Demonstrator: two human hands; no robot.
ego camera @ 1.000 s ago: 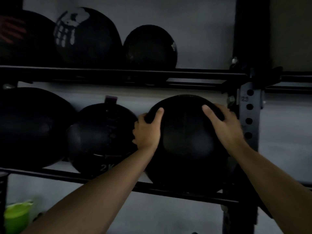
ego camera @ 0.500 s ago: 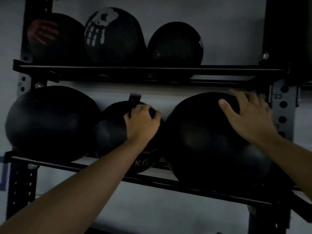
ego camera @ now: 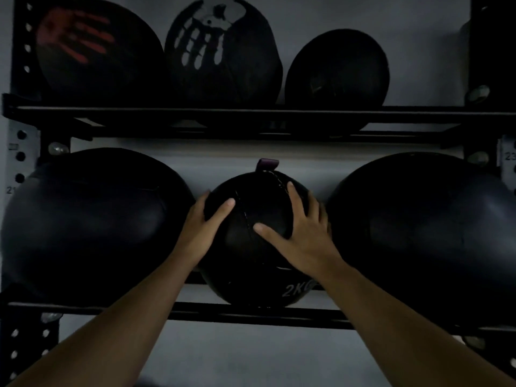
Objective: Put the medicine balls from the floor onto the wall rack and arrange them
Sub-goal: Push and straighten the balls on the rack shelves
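Dim grey wall backs a black two-tier wall rack (ego camera: 251, 113) with perforated uprights, and six dark medicine balls already sit on its rails; no floor is in view.

Along the upper tier, from the left: a ball with a red handprint (ego camera: 95, 51), a ball with a white handprint (ego camera: 220, 48), then a smaller plain black ball (ego camera: 337, 68), each cradled between the front and back rails so it cannot roll off.

On the lower tier, a large black ball (ego camera: 92, 222) fills the left end. Beside it the left hand (ego camera: 201, 230) lies on the left flank of the small 2 KG ball (ego camera: 257, 241), fingers spread and curled around its curve, thumb on the front. The right hand (ego camera: 301, 236) presses the opposite flank the same way, fingers fanned, thumb reaching toward the centre seam. Both hands thus clasp this ball between them, judging by the symmetrical hold, to centre or turn it in the gap. A purple loop tag (ego camera: 268, 164) stands up at its top, and the weight marking sits low on the right. Another large black ball (ego camera: 418, 236) occupies the right end, close to the right hand's knuckles.

Placement looks finished here; what remains seems to be spacing.
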